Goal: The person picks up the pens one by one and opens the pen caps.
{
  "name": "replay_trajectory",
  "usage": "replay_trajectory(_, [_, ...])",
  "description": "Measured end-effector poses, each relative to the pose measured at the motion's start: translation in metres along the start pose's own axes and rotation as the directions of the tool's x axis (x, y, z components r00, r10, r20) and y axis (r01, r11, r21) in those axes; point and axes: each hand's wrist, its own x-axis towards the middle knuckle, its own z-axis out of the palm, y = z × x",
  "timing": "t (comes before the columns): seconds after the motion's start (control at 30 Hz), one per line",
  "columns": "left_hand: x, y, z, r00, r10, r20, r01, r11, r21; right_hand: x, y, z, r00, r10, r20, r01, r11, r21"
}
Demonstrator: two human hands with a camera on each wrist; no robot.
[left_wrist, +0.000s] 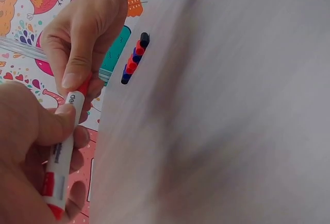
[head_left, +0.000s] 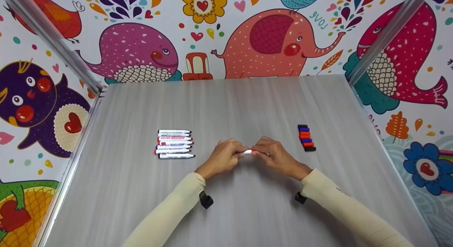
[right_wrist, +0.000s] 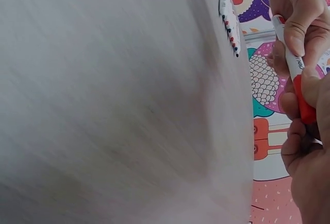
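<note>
A white whiteboard marker [left_wrist: 63, 154] with a red end is held between both hands above the table's middle. My left hand [head_left: 223, 156] grips its white barrel, thumb on one side and fingers round the other. At the opposite end my right hand [head_left: 277, 155] pinches the red cap [right_wrist: 304, 100], which sits on the marker in the right wrist view. Left of the hands lies a row of several uncapped white markers [head_left: 175, 144], tips pointing right. To the right, several loose caps [head_left: 305, 135] in black, blue and red form a column.
The grey wood-grain table [head_left: 240, 109] is bordered by metal rails [head_left: 67, 165] and walls printed with cartoon animals. Both forearms wear cream sleeves [head_left: 170, 208], each with a black strap piece [head_left: 206, 200] near the wrist.
</note>
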Motion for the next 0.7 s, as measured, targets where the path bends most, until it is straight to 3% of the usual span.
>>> replay_trajectory(0.1, [0.000, -0.003, 0.000, 1.000, 0.000, 0.007, 0.000, 1.000, -0.026, 0.000, 0.002, -0.001, 0.999, -0.049, 0.010, 0.049, 0.998, -0.031])
replay_trajectory(0.17, [-0.002, -0.006, -0.001, 0.999, -0.030, 0.019, 0.032, 0.995, -0.092, 0.000, 0.004, -0.005, 0.997, -0.080, 0.003, 0.080, 0.996, -0.034])
replay_trajectory(0.33, [-0.011, -0.017, -0.003, 0.994, -0.103, 0.027, 0.106, 0.976, -0.188, 0.001, 0.011, -0.022, 0.993, -0.074, -0.096, 0.077, 0.997, 0.019])
replay_trajectory(0.5, [-0.017, -0.024, -0.004, 0.997, -0.078, 0.001, 0.078, 0.992, -0.098, -0.005, 0.018, -0.030, 0.993, -0.007, -0.118, 0.012, 0.999, 0.048])
replay_trajectory(0.7, [-0.022, -0.030, -0.007, 0.998, -0.057, 0.006, 0.057, 0.995, -0.085, -0.017, 0.020, -0.029, 0.995, 0.066, -0.079, -0.062, 0.997, 0.055])
